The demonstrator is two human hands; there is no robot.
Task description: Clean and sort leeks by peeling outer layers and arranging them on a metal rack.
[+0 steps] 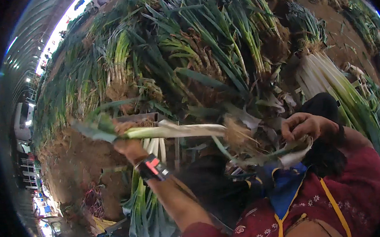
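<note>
My left hand (128,145), with a dark band and a red-and-black device on its wrist, is closed round the green end of a leek (177,131). The leek lies level across the middle, its white shaft and brown roots (239,135) pointing right. My right hand (303,127) is curled, thumb against fingers, to the right of the roots. A pale, curled strip of leek leaf (285,150) runs under this hand and appears held in its lower fingers, which are partly hidden. Roots and leaf tip are blurred by motion.
Rooted leeks (117,57) lie heaped across the far side. Trimmed leeks with white shafts (328,80) are stacked at right, others (145,209) below my left arm. A metal frame (176,148) stands behind the held leek. Loose peelings (277,99) lie near my right hand.
</note>
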